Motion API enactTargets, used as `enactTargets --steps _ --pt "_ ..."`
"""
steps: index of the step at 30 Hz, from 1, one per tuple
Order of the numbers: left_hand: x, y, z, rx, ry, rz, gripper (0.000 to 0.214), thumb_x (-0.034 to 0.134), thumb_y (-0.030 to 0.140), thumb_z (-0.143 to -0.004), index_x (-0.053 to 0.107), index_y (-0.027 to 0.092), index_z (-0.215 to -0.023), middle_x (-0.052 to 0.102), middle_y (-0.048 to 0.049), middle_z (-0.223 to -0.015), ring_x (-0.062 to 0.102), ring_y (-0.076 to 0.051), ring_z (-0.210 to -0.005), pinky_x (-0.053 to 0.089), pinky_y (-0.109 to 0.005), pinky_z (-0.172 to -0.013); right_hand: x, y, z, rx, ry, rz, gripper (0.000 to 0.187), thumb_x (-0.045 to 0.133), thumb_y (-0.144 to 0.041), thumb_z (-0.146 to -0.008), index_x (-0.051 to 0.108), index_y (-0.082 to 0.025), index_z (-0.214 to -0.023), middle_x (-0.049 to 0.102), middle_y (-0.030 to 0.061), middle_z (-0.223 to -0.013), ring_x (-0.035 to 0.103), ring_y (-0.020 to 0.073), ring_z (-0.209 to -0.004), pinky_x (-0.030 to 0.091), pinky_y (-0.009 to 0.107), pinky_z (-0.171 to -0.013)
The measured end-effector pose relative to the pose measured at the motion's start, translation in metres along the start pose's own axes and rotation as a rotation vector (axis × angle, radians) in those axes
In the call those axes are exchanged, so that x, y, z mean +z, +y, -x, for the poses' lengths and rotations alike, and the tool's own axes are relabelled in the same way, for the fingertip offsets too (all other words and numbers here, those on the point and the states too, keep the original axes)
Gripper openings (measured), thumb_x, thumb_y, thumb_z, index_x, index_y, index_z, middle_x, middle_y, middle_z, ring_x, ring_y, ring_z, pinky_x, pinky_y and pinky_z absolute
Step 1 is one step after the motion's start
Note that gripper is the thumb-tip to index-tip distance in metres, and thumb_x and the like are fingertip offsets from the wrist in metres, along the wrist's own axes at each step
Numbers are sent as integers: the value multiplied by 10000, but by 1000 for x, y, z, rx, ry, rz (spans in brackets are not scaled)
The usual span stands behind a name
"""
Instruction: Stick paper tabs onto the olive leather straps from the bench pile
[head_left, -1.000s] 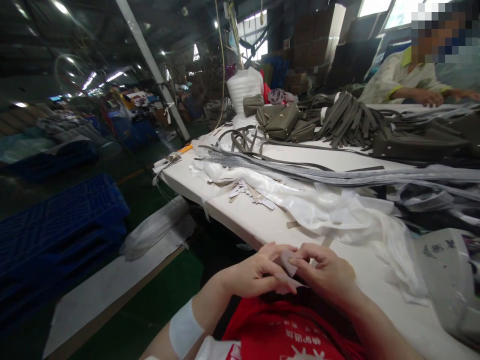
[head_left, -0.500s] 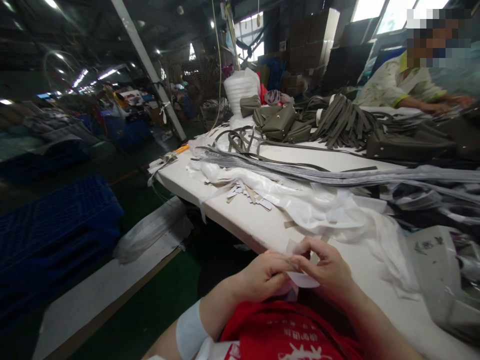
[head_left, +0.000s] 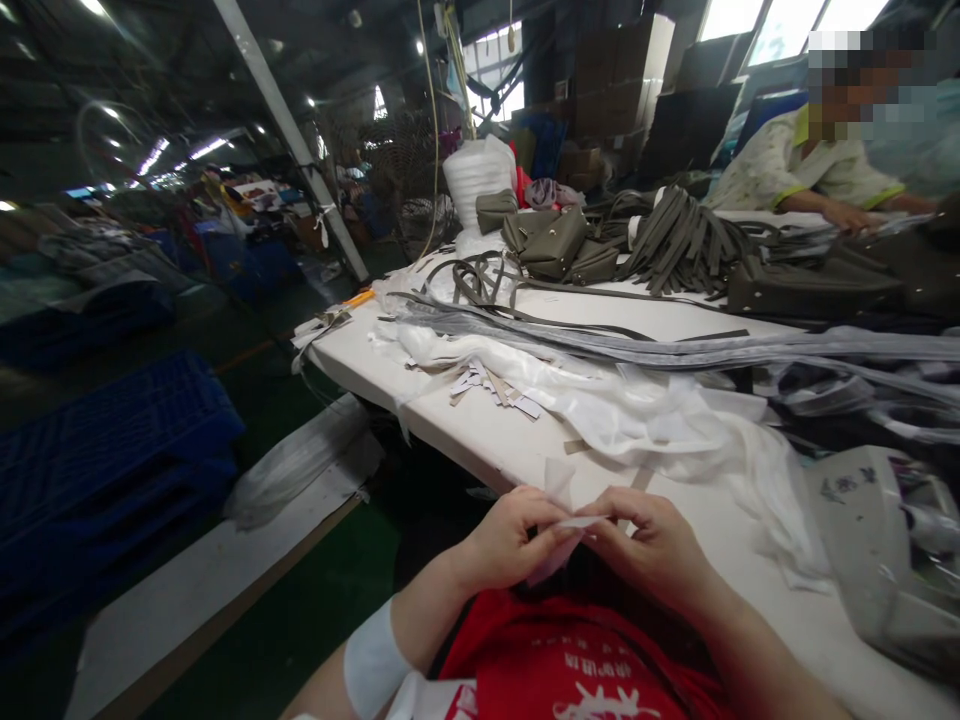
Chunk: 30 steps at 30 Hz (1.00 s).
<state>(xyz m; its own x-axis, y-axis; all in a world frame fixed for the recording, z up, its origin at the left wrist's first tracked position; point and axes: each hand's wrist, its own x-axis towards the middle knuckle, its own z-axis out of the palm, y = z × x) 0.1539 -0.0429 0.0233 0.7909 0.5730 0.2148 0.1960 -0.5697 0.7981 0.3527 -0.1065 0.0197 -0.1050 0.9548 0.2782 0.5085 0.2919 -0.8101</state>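
Observation:
Close to my body, just off the table's near edge, both hands pinch a thin, whitish translucent sheet (head_left: 559, 482), perhaps tissue paper or soft plastic. My left hand (head_left: 514, 540) is closed on its left part, thumb against fingers. On the other side, my right hand (head_left: 649, 540) grips a narrow folded end between thumb and fingertips. The sheet sticks up above my left fingers and also hangs below them. Just beyond the hands, a small pile of paper strips (head_left: 491, 388) lies beside a long length of crumpled white wrapping (head_left: 622, 415) on the white table (head_left: 450, 430).
Long grey strips (head_left: 660, 350) run across the table. Behind them lie dark olive bags (head_left: 555, 245), a bundle of straps (head_left: 679, 245) and a white foam roll (head_left: 480, 180). A co-worker (head_left: 795, 175) sits at far right. Blue pallets (head_left: 120, 440) stand on the floor at left.
My hands have drawn slightly apart, the left one shifting left. A narrow folded part of the sheet now stretches between them. The view has shifted slightly.

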Motion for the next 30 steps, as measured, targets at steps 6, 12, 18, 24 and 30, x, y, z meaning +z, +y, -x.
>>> enactTargets --steps 6,12,18,24,30 --pt "5 5 0 -27 136 30 284 628 390 -892 723 174 -735 726 -45 -723 600 -146 -703 450 -263 -765 4 -6 0 -112 125 142 308 622 -299 -879 558 -193 -598 607 -30 -560 531 94 -512 355 202 -504" --pt "11 2 0 -8 112 10 427 623 403 -874 550 158 -532 589 -23 -584 523 -128 -620 417 -252 -668 7 -12 -1 -121 140 191 423 602 -420 -879 469 -195 -547 514 -38 -499 435 88 -469 298 209 -463" --pt "8 2 -1 -5 39 117 312 604 370 -893 716 161 -690 698 -61 -710 624 -169 -738 461 -262 -736 2 -3 2 -14 84 27 397 653 -516 -805 509 -204 -606 558 -21 -579 489 117 -535 388 224 -520" --pt "6 -4 -2 56 -13 73 254 554 272 -927 767 190 -815 759 -58 -849 677 -179 -867 459 -303 -913 -9 3 -4 74 77 -123 344 542 -453 -905 657 -214 -1124 670 51 -943 619 191 -845 483 289 -746" --pt "8 -1 1 20 -74 148 177 622 221 -874 785 200 -808 739 -52 -946 662 -180 -934 472 -279 -902 0 -21 -19 186 -79 -22 166 598 -261 -858 705 -226 -735 636 -15 -713 578 131 -665 413 221 -581"
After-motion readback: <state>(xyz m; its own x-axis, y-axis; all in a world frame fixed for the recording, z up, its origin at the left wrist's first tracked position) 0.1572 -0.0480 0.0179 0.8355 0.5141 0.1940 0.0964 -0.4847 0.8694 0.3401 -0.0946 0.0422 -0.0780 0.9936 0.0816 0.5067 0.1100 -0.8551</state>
